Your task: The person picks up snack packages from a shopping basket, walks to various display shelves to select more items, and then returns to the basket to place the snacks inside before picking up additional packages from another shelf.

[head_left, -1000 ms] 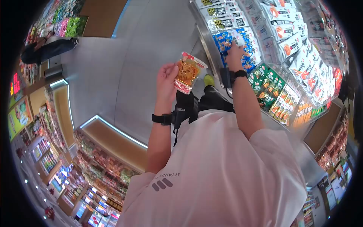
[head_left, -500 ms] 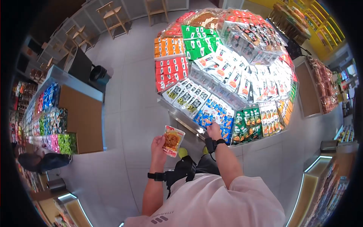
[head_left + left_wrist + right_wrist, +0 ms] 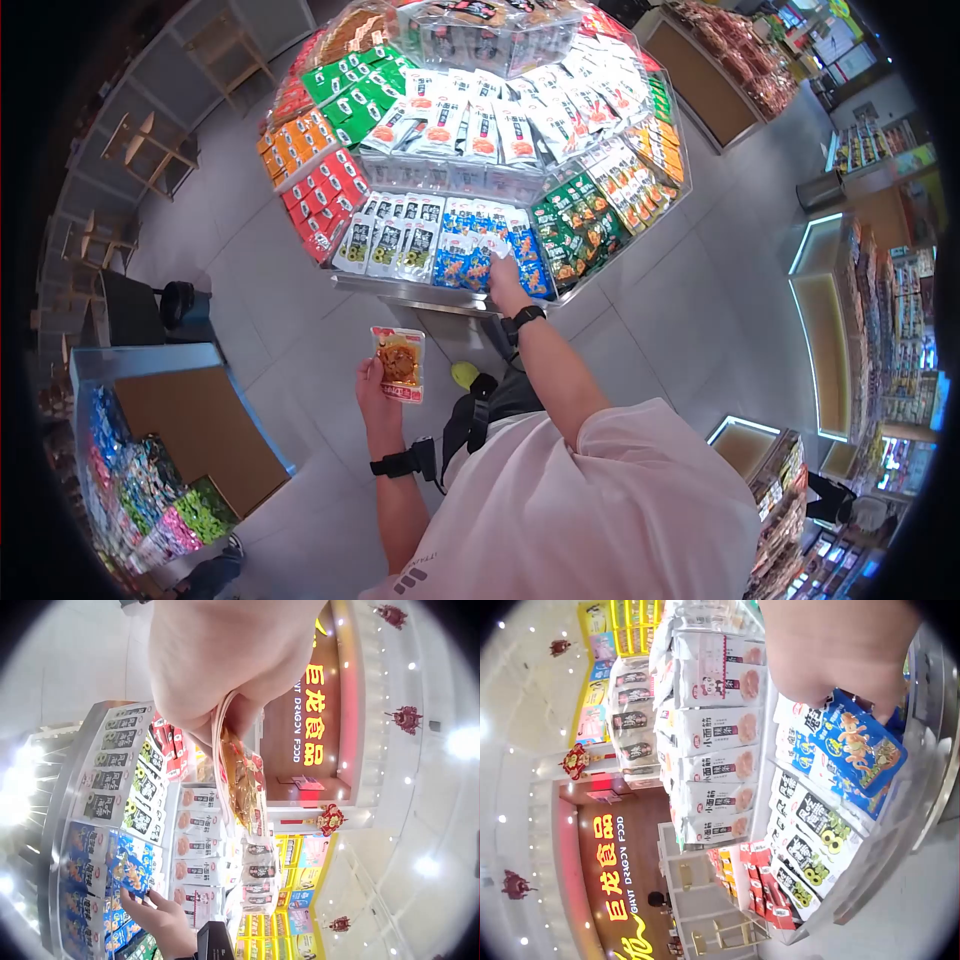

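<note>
My left hand [image 3: 374, 398] pinches a clear-fronted snack packet [image 3: 401, 366] with red and white edges by its side, over the floor beside the display stand. Brown-orange food shows through its front, and in the left wrist view the packet [image 3: 244, 784] is seen nearly edge-on between thumb and fingers. Forward and to the right, my right hand [image 3: 508, 287] reaches into the stand's blue-and-white section. Its fingers grip the top of a blue snack packet [image 3: 864, 746], which tilts above others of its kind in the right wrist view.
The round tiered display stand [image 3: 400, 292] has a clear-walled rim. White-and-black packets [image 3: 385, 235] lie left of the blue ones, dark green packets [image 3: 580, 228] to the right, white packets [image 3: 480, 130] higher up. A cardboard-sided bin [image 3: 190, 410] stands lower left.
The head view has swung round, bringing the whole stand to the upper middle. My left hand keeps its packet; my right hand stays at the blue packets.
</note>
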Demonstrator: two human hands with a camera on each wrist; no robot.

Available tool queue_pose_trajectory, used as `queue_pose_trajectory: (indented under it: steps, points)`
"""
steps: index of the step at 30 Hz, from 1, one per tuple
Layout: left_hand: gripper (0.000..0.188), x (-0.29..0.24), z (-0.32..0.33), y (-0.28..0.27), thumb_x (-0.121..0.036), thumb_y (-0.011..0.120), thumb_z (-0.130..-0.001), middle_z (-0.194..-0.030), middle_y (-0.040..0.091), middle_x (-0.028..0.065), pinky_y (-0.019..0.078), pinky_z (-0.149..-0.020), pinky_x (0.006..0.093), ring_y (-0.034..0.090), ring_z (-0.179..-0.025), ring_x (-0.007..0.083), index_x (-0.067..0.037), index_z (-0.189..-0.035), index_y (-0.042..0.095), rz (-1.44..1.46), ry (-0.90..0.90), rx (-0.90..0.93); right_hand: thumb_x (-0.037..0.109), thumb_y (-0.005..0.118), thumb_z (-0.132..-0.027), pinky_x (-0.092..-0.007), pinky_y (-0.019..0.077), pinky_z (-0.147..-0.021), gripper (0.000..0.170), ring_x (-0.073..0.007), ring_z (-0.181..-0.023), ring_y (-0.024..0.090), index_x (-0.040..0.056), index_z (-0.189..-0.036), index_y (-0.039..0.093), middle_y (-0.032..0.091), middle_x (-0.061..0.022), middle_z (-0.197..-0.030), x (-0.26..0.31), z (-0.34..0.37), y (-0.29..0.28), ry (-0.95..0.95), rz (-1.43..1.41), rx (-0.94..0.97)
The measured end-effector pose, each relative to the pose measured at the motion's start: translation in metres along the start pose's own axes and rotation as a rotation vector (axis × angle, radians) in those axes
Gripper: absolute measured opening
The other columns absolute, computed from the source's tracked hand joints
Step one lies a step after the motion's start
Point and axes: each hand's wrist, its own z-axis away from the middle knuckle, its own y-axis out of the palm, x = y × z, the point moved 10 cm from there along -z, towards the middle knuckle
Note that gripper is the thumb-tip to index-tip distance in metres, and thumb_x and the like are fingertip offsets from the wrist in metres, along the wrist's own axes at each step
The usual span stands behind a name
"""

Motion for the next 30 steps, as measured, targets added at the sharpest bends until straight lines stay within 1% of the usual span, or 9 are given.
queue_pose_trajectory:
  steps: [4,6,9,15,18,21,23,25,30]
  points:
    - [0.011,0.010,0.003,0.011,-0.009,0.053,-0.092,-0.101,0.057,0.0107,0.0511,-0.081,0.0337,0.058,-0.094,0.0194,-0.005,-0.100,0.047,-0.037,-0.032,0.012,0.013,0.050,-0.088,-0.0374,0.0461,-0.077,0.032,-0.0252,-0.095,0.058,0.0016,-0.118,0.052,0.059,-0.0131,-0.107,0.017,-0.006,-0.025,-0.193,0.265,-0.093]
    - [0.012,0.009,0.000,0.024,-0.009,0.053,-0.092,-0.102,0.057,0.0107,0.0503,-0.082,0.0331,0.058,-0.095,0.0192,-0.004,-0.101,0.047,-0.080,-0.029,0.069,0.015,0.050,-0.086,-0.0436,0.0442,-0.087,0.036,-0.0395,-0.104,0.056,-0.0027,-0.117,0.051,0.058,-0.0261,-0.110,0.033,-0.013,-0.024,-0.311,0.761,-0.064]
    - [0.012,0.005,0.000,0.036,-0.009,0.054,-0.091,-0.105,0.058,0.0110,0.0487,-0.086,0.0321,0.058,-0.099,0.0193,-0.004,-0.101,0.048,-0.149,0.023,0.082,0.013,0.055,-0.084,-0.0432,0.0472,-0.081,0.032,-0.0410,-0.095,0.059,-0.0019,-0.113,0.052,0.063,-0.0224,-0.099,0.074,0.014,-0.026,-0.417,0.553,-0.101]
    - [0.015,0.033,0.001,0.059,-0.006,0.055,-0.090,-0.110,0.058,0.0133,0.0486,-0.087,0.0319,0.058,-0.100,0.0194,-0.002,-0.102,0.047,-0.212,0.037,0.049,0.007,0.057,-0.078,-0.0425,0.0454,-0.085,0.051,-0.0392,-0.103,0.055,-0.0017,-0.125,0.042,0.057,-0.0279,-0.107,0.096,0.036,-0.026,-0.419,0.978,0.044]
    - [0.017,0.054,0.011,0.074,-0.006,0.056,-0.089,-0.109,0.058,0.0136,0.0489,-0.086,0.0319,0.058,-0.099,0.0195,-0.002,-0.103,0.047,-0.256,-0.004,0.027,0.009,0.059,-0.078,-0.0432,0.0447,-0.085,0.054,-0.0409,-0.101,0.052,-0.0065,-0.126,0.040,0.055,-0.0246,-0.109,0.116,0.057,-0.031,-1.085,1.085,-0.150]
    - [0.018,0.074,0.022,0.103,-0.006,0.057,-0.089,-0.108,0.059,0.0135,0.0491,-0.086,0.0320,0.059,-0.098,0.0193,-0.002,-0.103,0.047,-0.284,0.013,0.036,0.017,0.061,-0.082,-0.0401,0.0461,-0.085,0.052,-0.0367,-0.101,0.056,-0.0055,-0.125,0.043,0.057,-0.0231,-0.111,0.158,0.082,-0.057,-0.918,0.869,0.033]
    - [0.019,0.092,0.030,0.128,-0.005,0.058,-0.088,-0.107,0.060,0.0137,0.0495,-0.085,0.0315,0.059,-0.097,0.0187,-0.001,-0.104,0.047,-0.286,0.038,0.088,0.034,0.060,-0.087,-0.0320,0.0508,-0.074,0.053,-0.0223,-0.082,0.064,-0.0068,-0.119,0.051,0.064,-0.0188,-0.103,0.149,0.093,-0.082,-0.333,0.247,0.407]
    - [0.020,0.116,0.048,0.162,-0.005,0.058,-0.088,-0.106,0.060,0.0140,0.0495,-0.085,0.0310,0.059,-0.097,0.0183,-0.001,-0.103,0.047,-0.282,0.038,0.106,0.030,0.062,-0.086,-0.0297,0.0509,-0.072,0.050,-0.0154,-0.081,0.063,-0.0052,-0.120,0.051,0.064,-0.0146,-0.102,0.154,0.144,-0.106,0.080,0.043,0.696]
    - [0.022,0.205,0.088,0.248,-0.006,0.058,-0.088,-0.107,0.060,0.0151,0.0496,-0.084,0.0306,0.059,-0.097,0.0177,0.000,-0.106,0.047,-0.308,0.005,0.263,0.022,0.066,-0.084,-0.0253,0.0504,-0.069,0.039,-0.0117,-0.076,0.061,-0.0033,-0.111,0.055,0.063,-0.0080,-0.091,0.181,0.175,-0.201,-0.192,0.294,0.689]
